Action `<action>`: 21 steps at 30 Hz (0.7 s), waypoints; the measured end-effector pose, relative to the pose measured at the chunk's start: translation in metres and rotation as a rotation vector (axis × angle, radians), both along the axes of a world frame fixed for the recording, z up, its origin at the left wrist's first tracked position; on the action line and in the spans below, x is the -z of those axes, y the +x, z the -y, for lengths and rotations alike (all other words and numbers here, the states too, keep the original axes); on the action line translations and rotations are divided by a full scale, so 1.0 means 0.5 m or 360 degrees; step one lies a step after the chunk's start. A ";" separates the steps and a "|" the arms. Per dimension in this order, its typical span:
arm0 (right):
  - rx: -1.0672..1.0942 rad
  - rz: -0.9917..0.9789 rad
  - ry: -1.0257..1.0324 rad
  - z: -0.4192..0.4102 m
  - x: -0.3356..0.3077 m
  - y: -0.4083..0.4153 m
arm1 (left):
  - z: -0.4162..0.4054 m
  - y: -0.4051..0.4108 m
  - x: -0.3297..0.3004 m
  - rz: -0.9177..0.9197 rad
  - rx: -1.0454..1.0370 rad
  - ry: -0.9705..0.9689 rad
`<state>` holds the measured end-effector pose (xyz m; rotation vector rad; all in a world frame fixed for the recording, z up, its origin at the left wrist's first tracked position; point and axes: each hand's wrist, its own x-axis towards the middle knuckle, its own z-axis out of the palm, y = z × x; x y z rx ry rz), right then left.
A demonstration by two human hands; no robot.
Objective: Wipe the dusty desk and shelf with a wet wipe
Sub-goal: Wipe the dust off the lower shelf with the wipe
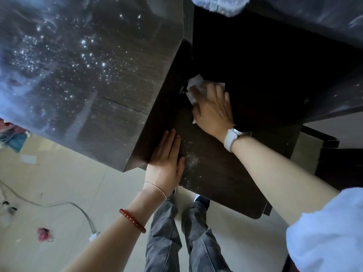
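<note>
A dark wooden shelf board sits low under a taller dark desk top that is speckled with dust and wet streaks. My right hand lies flat with straight fingers on a white wet wipe, pressing it onto the shelf near its back left corner. My left hand rests flat and open on the shelf's front left edge, beside a patch of pale dust. Much of the wipe is hidden under my right hand.
A clear plastic container stands at the top on the upper surface. On the pale floor lie a white cable with a plug, a pink scrap and some coloured items at the left. My legs stand before the shelf.
</note>
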<state>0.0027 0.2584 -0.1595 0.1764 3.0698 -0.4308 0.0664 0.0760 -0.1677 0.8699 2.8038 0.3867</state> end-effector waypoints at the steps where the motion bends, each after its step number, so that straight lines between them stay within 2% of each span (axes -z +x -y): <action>1: 0.0022 -0.0065 -0.0111 0.000 0.001 0.002 | 0.000 0.000 0.003 0.0008 -0.0011 0.0037; 4: 0.0021 -0.0146 -0.0552 0.012 -0.008 0.009 | 0.002 0.000 0.005 0.0012 -0.0036 0.0117; 5: 0.0017 -0.0160 -0.0611 0.017 -0.010 0.007 | 0.002 0.000 0.005 0.0013 -0.0033 0.0123; 8: 0.0116 -0.0239 -0.0620 0.033 -0.006 -0.021 | 0.004 0.000 0.005 0.0012 -0.0028 0.0127; 12: 0.0585 -0.0285 -0.0386 0.041 -0.004 -0.057 | 0.005 0.001 0.007 0.0015 -0.0018 0.0141; 14: 0.0640 -0.0265 -0.0351 0.046 -0.001 -0.059 | 0.004 0.000 0.008 0.0028 -0.0017 0.0152; 18: 0.0265 -0.0320 -0.0407 0.061 0.010 -0.029 | 0.004 -0.001 0.008 0.0064 -0.0028 0.0199; 21: -0.0184 -0.0233 -0.0390 0.030 0.009 -0.002 | 0.004 0.000 0.007 0.0037 -0.0012 0.0160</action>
